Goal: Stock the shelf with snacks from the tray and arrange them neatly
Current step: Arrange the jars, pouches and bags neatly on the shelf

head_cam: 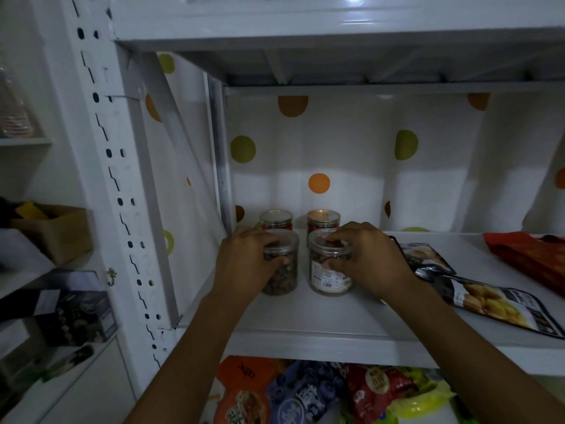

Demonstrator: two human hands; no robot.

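Head view. Dim light.

- Your left hand (pixel 247 258) is on the front-left jar (pixel 284 280): fingers curled over the lid edge and down the side, grip wrapped round the jar.
- Your right hand (pixel 367 258) is on the front-right jar (pixel 327 278): fingers on the clear lid, thumb against the labelled side, grip closed on it.
- Both jars stand upright on the white shelf (pixel 305 319), near its left end, side by side and slightly apart.
- Two more jars behind them: back-left jar (pixel 276 219) and back-right jar (pixel 323 220), upright, close to the dotted liner (pixel 319 183).
- Right of your right hand, two dark snack pouches (pixel 501 304) lie flat on the shelf, and a red packet (pixel 532 255) lies farther right.
- Below the shelf: a heap of coloured packets (pixel 305 393); what holds them is not visible.
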